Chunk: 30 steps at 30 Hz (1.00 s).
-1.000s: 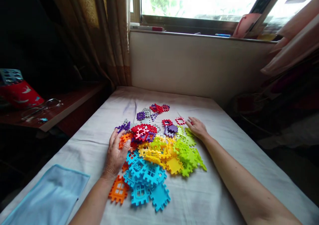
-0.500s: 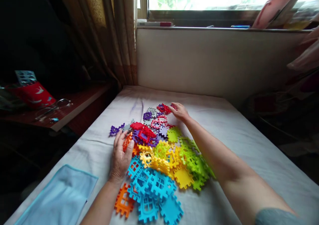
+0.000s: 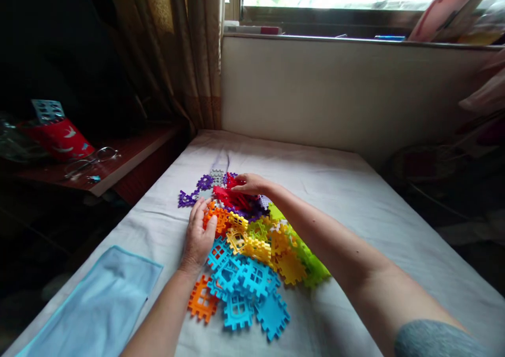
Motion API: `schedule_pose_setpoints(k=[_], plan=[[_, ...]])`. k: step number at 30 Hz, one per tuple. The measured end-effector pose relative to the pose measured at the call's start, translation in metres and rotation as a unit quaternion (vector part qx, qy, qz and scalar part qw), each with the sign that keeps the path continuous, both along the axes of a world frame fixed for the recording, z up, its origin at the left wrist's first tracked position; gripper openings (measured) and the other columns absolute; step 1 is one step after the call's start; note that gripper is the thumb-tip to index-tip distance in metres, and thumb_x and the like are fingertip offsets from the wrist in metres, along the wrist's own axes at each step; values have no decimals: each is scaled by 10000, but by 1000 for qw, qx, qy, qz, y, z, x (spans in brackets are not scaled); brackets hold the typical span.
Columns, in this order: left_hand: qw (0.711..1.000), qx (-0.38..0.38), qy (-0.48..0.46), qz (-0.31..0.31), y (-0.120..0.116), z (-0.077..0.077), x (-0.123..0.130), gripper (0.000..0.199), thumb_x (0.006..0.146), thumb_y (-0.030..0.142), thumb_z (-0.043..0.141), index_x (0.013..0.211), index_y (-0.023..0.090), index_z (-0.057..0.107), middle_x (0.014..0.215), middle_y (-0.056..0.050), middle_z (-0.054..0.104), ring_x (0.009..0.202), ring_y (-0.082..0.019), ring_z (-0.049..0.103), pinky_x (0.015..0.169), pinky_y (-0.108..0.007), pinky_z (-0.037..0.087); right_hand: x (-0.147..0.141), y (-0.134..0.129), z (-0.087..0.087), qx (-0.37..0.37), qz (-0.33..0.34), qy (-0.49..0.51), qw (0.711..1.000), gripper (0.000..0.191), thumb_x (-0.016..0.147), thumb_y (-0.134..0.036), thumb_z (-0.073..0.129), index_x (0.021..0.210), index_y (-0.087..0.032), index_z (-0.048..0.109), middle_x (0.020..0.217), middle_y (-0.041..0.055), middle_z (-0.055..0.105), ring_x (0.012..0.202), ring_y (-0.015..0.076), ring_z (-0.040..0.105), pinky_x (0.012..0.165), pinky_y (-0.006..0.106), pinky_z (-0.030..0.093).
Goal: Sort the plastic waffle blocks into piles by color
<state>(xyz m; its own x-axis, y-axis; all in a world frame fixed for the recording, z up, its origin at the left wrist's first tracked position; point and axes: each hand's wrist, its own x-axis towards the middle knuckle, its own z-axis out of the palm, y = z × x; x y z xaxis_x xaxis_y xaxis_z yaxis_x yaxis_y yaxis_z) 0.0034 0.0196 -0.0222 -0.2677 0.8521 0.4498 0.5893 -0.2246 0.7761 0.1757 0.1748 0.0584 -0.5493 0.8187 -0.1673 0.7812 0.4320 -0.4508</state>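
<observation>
Colourful notched plastic pieces lie heaped on the pale sheet (image 3: 347, 199). Blue pieces (image 3: 256, 275) are nearest, with one orange piece (image 3: 202, 299) to their left. Yellow pieces (image 3: 291, 266) and green pieces (image 3: 313, 267) lie in the middle and right, red pieces (image 3: 232, 199), purple pieces (image 3: 186, 198) and grey pieces (image 3: 216, 176) farther back. My left hand (image 3: 200, 236) rests with fingers apart against the orange pieces at the heap's left edge. My right hand (image 3: 249, 184) reaches over the red pieces, touching them; its fingertips are partly hidden among them.
A folded blue cloth (image 3: 98, 299) lies at the left. On the brown side table (image 3: 134, 159) are a red container (image 3: 65, 138) and glasses (image 3: 92, 159). Behind the sheet stand a wall (image 3: 315, 88), a curtain (image 3: 205, 57) and a windowsill holding small items.
My right hand has moved left, and the red pieces at the back are now bunched closer together. My left hand stays by the orange pieces. The view has shifted slightly.
</observation>
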Motion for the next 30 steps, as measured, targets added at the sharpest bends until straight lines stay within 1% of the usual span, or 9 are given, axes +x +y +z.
schedule_pose_setpoints(k=[6,10,12,14,18,20,23,27,30], plan=[[998,-20,9,-60,1,10,3,539,893,474,482,1323,155,538,1415,-149,536,1342,-263,484,1159,-449,360,22,-77,24,-6,62,-11,998,284,857,-447,644,981,-197,696,889,26,721,810,183,639,730,257,459],[993,-53,17,-103,-2,20,4,596,886,551,439,1306,145,557,1351,-157,597,1282,-278,540,1125,-475,389,53,-125,39,66,77,35,994,282,880,-411,618,1072,-224,706,1070,54,724,1018,214,646,900,314,469],[989,-78,30,-126,-6,25,1,652,874,608,424,1313,145,560,1350,-163,599,1284,-289,539,1121,-480,388,83,-147,43,83,43,84,992,434,878,-460,612,1266,-267,633,1290,65,651,1197,230,585,1016,364,436],[978,-113,62,-162,-13,29,-6,728,849,661,439,1361,153,531,1388,-168,571,1315,-299,515,1129,-474,376,118,-169,39,101,-16,90,991,722,796,-556,678,1442,-299,479,1501,94,471,1367,280,445,1098,443,379],[944,-153,194,-220,-40,31,-18,1008,656,683,683,1488,195,393,1552,-184,377,1423,-351,376,1145,-483,349,163,-209,3,55,-153,-32,986,1133,582,-593,823,1542,-258,322,1586,203,294,1442,410,304,1115,571,322],[928,-154,250,-228,-57,29,-16,1150,539,616,798,1521,237,334,1595,-185,289,1452,-379,311,1139,-494,351,161,-220,-16,44,-172,-65,982,1178,558,-554,844,1550,-223,301,1582,232,282,1440,419,303,1107,576,327],[931,-150,263,-203,-72,28,1,1173,537,518,830,1541,276,273,1606,-182,251,1461,-392,282,1133,-520,346,137,-222,-29,84,-197,-64,975,1054,636,-440,806,1545,-284,296,1564,182,351,1410,382,367,1063,571,376],[963,-137,180,-148,-63,30,30,1030,615,389,786,1522,256,317,1573,-168,299,1434,-370,344,1147,-510,338,102,-205,-24,111,-202,-36,972,892,687,-271,727,1506,-317,375,1466,121,502,1310,336,494,1005,493,457],[982,-123,71,-123,-43,35,44,879,654,317,743,1461,204,416,1520,-168,376,1409,-328,395,1163,-476,333,85,-183,-20,122,-211,22,970,747,761,-251,652,1471,-330,433,1365,86,599,1198,297,587,974,432,491]])
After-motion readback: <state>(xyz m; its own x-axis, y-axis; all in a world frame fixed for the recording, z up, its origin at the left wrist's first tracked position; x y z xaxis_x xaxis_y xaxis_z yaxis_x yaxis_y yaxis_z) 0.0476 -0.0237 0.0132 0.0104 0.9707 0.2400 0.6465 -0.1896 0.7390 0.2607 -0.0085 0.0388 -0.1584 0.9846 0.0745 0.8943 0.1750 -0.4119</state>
